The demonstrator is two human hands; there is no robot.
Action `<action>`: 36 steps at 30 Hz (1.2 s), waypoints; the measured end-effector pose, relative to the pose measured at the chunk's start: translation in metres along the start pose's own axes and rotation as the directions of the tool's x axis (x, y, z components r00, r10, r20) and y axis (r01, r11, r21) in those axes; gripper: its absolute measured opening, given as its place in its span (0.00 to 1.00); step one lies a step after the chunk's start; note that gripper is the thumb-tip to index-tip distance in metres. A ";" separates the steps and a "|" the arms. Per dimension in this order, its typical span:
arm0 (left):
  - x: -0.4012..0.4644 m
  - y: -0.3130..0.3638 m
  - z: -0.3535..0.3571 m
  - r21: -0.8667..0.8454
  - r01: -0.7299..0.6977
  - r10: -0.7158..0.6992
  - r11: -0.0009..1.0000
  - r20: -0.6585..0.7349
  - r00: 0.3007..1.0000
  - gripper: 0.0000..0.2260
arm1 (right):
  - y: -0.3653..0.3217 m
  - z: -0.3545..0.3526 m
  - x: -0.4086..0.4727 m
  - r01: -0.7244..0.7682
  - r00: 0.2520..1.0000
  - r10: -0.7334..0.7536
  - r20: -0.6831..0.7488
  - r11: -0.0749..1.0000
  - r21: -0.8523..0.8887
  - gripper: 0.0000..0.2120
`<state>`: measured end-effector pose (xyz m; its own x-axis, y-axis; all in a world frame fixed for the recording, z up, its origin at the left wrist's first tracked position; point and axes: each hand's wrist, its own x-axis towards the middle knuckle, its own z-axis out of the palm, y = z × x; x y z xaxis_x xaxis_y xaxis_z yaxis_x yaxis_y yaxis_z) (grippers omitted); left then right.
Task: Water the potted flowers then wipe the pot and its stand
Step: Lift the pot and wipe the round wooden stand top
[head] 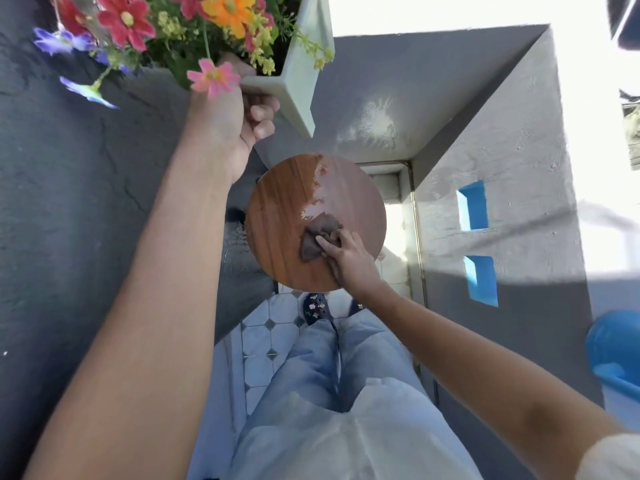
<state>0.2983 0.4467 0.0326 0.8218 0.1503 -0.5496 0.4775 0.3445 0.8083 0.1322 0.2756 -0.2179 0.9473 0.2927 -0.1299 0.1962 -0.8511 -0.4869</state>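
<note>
The left arm is extended forward and upward. The left hand [235, 112] is closed around the near rim of the pot [298, 74], thumb over the top edge and fingers curled beneath, holding the pot raised and clear of the stand [298, 202]. The pot is pale green, square-cornered and tilted. It is filled with flowers [180, 26] in red, orange, pink, purple and yellow; one pink bloom hangs in front of the left wrist.

The right arm reaches forward and down from the lower right. The right hand [349, 258] lies palm down on the stand, fingers pressed onto a crumpled brown cloth [317, 239]. The cloth sits under the fingertips, just right of the middle of the stand's top and touching the wood.

The stand has a round, wood-grained top. A wet, glossy patch runs from its far edge down to the cloth. The pot is up and to the left of the stand, well apart from the right hand.

No brand, label or writing is legible on the pot, the stand or the cloth.

Below the stand are a white tiled floor [266, 341], the person's pale blue trousers and a dark patterned shoe. A blue plastic container [613, 348] shows at the right edge.
</note>
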 end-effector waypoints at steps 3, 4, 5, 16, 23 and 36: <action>0.000 0.000 -0.002 -0.009 -0.008 0.008 1.000 -0.006 1.000 0.13 | 0.032 -0.036 0.070 -0.246 0.958 0.252 -0.138 0.968 0.056 0.18; 0.000 0.000 -0.002 -0.009 -0.009 0.009 1.000 -0.006 1.000 0.13 | 0.034 -0.040 0.085 -0.314 0.928 0.329 -0.175 0.943 0.107 0.18; 0.001 0.000 -0.002 -0.008 -0.008 0.008 1.000 -0.009 1.000 0.13 | 0.029 -0.039 0.095 -0.355 0.905 0.375 -0.201 0.926 0.131 0.19; 0.007 0.008 0.001 -0.020 -0.007 0.007 1.000 -0.028 1.000 0.12 | -0.025 0.007 0.048 0.429 0.884 -0.412 0.223 0.903 -0.033 0.21; 0.010 0.008 -0.001 0.005 -0.026 0.026 1.000 -0.020 0.999 0.12 | -0.005 -0.027 0.155 -0.334 0.933 0.330 -0.143 0.943 -0.001 0.22; 0.013 0.003 -0.002 0.011 -0.034 0.035 0.999 -0.032 0.999 0.12 | -0.032 -0.012 0.155 0.194 0.974 -0.178 0.142 0.974 -0.114 0.25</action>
<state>0.3096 0.4513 0.0278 0.8275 0.1919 -0.5277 0.4522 0.3292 0.8289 0.2755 0.3424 -0.2120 0.8518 0.4980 -0.1627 0.4042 -0.8222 -0.4008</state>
